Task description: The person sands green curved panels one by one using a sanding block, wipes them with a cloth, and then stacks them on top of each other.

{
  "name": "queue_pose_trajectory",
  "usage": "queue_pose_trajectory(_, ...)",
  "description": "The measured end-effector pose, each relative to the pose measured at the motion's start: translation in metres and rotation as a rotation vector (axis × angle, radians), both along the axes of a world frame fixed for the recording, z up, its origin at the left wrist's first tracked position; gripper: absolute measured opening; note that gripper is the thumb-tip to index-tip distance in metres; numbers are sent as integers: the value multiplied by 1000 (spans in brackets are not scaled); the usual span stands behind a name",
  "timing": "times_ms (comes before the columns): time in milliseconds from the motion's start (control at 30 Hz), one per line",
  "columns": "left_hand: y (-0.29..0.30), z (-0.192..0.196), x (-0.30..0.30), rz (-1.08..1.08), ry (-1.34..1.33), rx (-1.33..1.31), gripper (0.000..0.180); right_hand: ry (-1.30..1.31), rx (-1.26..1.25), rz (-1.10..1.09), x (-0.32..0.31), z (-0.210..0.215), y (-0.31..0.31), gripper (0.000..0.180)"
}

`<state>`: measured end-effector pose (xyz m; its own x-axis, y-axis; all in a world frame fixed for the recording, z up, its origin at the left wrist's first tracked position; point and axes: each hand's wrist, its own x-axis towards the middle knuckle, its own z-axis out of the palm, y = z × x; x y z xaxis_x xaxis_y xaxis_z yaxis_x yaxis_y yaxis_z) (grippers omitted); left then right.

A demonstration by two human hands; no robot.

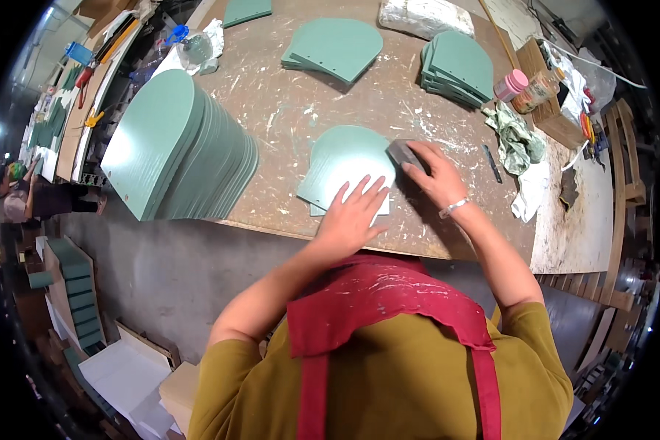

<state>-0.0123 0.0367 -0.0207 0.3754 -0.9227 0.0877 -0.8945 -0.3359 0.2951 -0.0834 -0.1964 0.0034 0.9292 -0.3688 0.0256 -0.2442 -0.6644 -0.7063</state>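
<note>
A green panel with a rounded end [345, 150] lies flat near the front edge of the workbench, a second pale piece showing beneath its near corner. My left hand [352, 216] rests on it with fingers spread. My right hand [438, 176] grips a grey sanding block [403, 155] against the panel's right rounded edge. To the left stands a tall, leaning stack of matching green panels [176, 147]. Smaller piles of them lie farther back, one in the middle [334, 45] and one at the right [458, 66].
A white wrapped bundle [427, 17] lies at the back. On the right are a pink-lidded jar [512, 85], a crumpled cloth [517, 139], a dark pen-like tool [492, 163] and a wooden box [554, 103]. A clear bottle [194, 50] stands back left. Another person [40, 194] is far left.
</note>
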Motion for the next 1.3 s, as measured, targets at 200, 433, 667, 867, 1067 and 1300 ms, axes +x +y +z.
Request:
queue_pose_trajectory(200,0,-4,2,-107,8,5,63,-51,-363,279,105,14,51,42)
queue_pose_trajectory(433,-7,-55,-14,46,-57,-45,66,-231,-395,963,98,16,127,37)
queue_pose_trajectory(667,-2,-7,-6,69,104,-82,67,14,-402,154,69,1,-24,49)
queue_pose_trajectory(867,50,21,51,535,152,-22,63,-185,30,-38,-48,1,-34,53)
queue_pose_trajectory(1067,63,8,83,665,799,-187,32,-299,235,-212,-85,-4,-10,49)
queue_pose_trajectory(1300,-45,75,112,762,1249,-568,24,-363,397,-277,-112,-19,-11,46)
